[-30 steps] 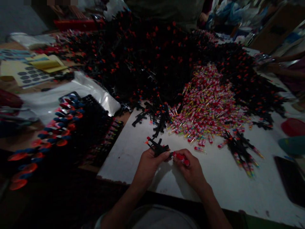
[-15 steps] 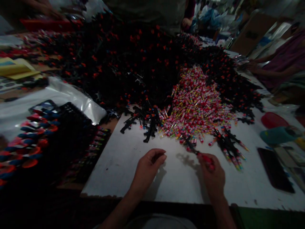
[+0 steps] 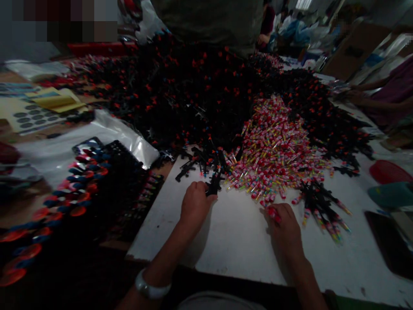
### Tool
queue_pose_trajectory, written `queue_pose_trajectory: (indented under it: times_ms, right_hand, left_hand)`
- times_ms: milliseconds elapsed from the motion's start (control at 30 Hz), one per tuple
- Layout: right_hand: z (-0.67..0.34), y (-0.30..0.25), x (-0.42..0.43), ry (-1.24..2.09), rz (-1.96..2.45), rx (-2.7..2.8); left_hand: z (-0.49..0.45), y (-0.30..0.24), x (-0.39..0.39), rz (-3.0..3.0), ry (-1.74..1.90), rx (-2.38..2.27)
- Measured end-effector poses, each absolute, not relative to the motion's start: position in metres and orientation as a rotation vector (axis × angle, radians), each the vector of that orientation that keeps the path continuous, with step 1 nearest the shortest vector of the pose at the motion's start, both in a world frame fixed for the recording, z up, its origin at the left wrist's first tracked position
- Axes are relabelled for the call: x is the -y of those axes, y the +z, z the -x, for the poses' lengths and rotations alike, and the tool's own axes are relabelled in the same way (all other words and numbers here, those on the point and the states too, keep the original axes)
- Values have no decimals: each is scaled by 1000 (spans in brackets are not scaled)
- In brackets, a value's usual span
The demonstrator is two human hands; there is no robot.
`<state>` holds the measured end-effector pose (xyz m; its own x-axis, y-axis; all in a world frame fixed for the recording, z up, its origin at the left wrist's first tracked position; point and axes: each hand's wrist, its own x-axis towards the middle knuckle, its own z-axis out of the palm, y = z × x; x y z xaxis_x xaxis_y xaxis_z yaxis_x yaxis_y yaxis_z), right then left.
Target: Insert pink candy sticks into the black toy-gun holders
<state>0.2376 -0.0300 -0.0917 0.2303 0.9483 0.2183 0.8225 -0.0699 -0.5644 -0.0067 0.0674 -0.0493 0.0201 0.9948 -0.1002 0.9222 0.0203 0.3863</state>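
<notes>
My left hand (image 3: 196, 206) is closed on a black toy gun (image 3: 213, 184) at the near edge of a small heap of such guns. Between the fingers of my right hand (image 3: 286, 226) is a small tube with a red cap (image 3: 273, 214), partly hidden by the hand. Just beyond it spreads a large pile of candy tubes (image 3: 277, 146), clear with red caps and pink labels. To the right of my right hand lies a bunch of black toy guns with candy tubes attached (image 3: 322, 209).
A huge mound of black toy guns with orange tips (image 3: 200, 90) fills the back of the white tabletop (image 3: 238, 245). At left are dark trays with orange and blue discs (image 3: 77, 189) and plastic sheeting (image 3: 122, 129). A phone (image 3: 389, 241) lies right. Another person's arm (image 3: 380, 97) shows beyond.
My left hand has reached forward and closed on a toy gun. The black toy gun that stuck out from my right hand no longer shows there. The view has shifted left.
</notes>
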Motion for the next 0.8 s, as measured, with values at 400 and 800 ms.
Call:
queue_pose_trajectory:
  times_ms: [400,800]
  right_hand:
    - [-152,-67,11,869,1538,1528]
    - [-155,-69,7,307,1748,1939]
  left_hand:
    - [5,-47,-42,-1637,460,-1788]
    - [20,-49,-25,-674,987,-1276]
